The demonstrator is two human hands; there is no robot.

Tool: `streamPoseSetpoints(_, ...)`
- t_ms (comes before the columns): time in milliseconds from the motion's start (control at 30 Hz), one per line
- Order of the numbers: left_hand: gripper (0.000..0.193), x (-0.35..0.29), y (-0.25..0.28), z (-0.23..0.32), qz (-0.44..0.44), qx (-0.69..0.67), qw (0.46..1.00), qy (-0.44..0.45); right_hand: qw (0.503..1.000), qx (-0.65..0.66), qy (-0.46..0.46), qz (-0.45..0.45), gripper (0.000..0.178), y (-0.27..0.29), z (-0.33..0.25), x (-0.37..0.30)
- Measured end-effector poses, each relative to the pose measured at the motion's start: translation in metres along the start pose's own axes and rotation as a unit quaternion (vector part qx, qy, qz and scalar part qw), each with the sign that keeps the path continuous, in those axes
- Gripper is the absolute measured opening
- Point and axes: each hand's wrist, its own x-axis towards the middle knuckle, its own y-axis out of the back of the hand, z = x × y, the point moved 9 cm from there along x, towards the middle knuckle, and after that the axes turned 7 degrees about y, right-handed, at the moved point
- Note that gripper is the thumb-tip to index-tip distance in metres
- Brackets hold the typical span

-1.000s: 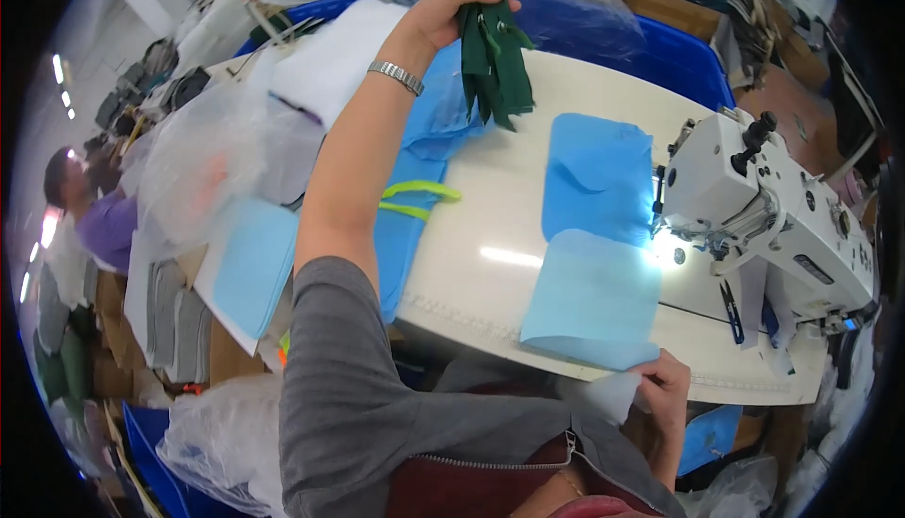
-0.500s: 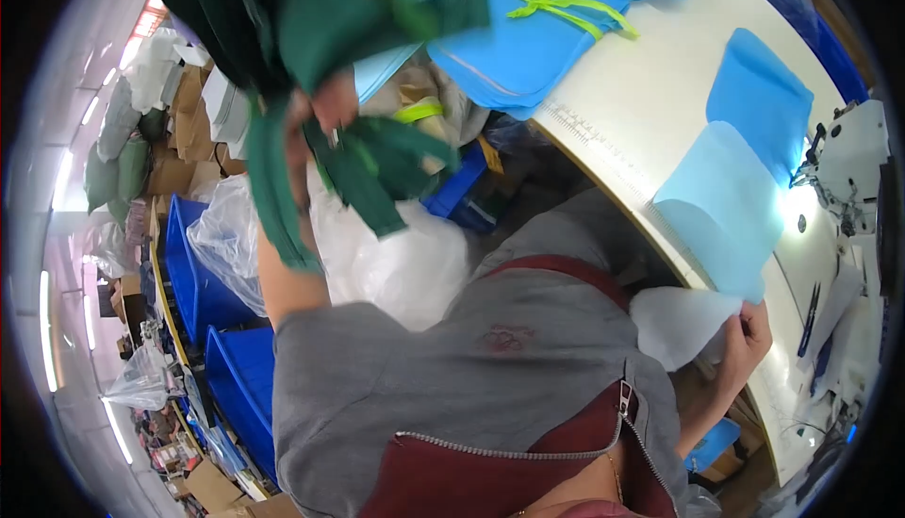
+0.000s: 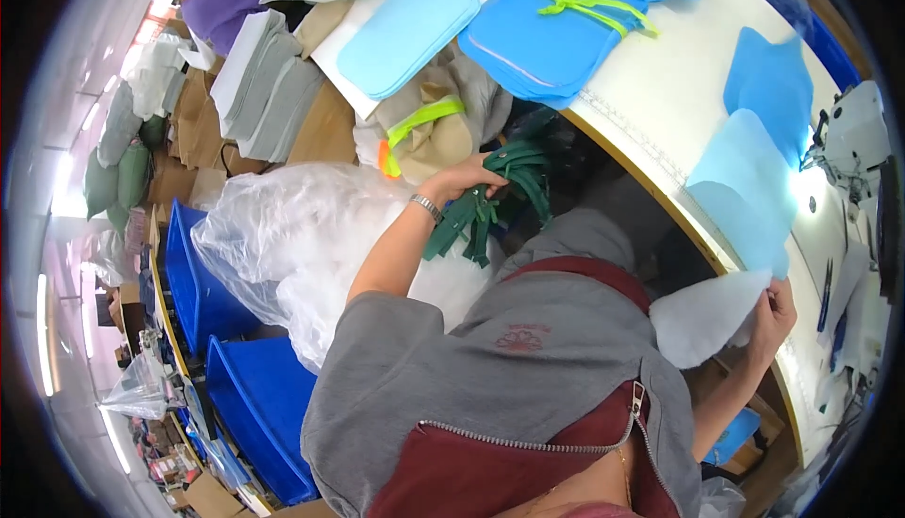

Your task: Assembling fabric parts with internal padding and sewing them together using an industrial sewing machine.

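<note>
My left hand (image 3: pixel 473 179) is closed around a bunch of dark green zippers (image 3: pixel 523 164), whose loose ends hang down on both sides. It is held over the gap between the table and a clear plastic bag of white stuff. My right hand (image 3: pixel 775 311), at the table's near edge, pinches the edge of a white padding piece (image 3: pixel 702 320). This piece hangs off the table against my side. A light blue cut sheet (image 3: pixel 740 179) lies on the table and reaches to these same fingers. Its far end overlaps a darker blue sheet (image 3: pixel 768 75).
A sewing machine (image 3: pixel 848 141) with a lit lamp stands at the right. Blue stacked pieces tied with a yellow-green strip (image 3: pixel 556 28) lie at the table's far end. Blue bins (image 3: pixel 255 414) and the plastic bag (image 3: pixel 283 245) are at the left. Another person (image 3: pixel 222 4) stands behind.
My left hand has come down and to the right with the green zippers, from high up near the view's top to beside the table. My right hand keeps its pinch.
</note>
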Motion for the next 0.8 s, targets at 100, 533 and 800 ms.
streamPoseSetpoints(100, 0.018, -0.011, 0.006, 0.014, 0.049, -0.02, 0.998, 0.023, 0.999, 0.013, -0.015, 0.025, 0.008, 0.004, 0.01, -0.004)
streamPoseSetpoints(533, 0.048, -0.029, 0.189, 0.077, 0.6, 0.389, 0.674, -0.183, 0.998, 0.026, -0.058, 0.028, 0.01, 0.008, 0.015, -0.002)
streamPoseSetpoints(800, 0.053, 0.003, 0.286, 0.045, 0.467, -0.025, 0.84, -0.276, 0.997, -0.02, -0.054, 0.046, 0.009, 0.02, 0.019, -0.002)
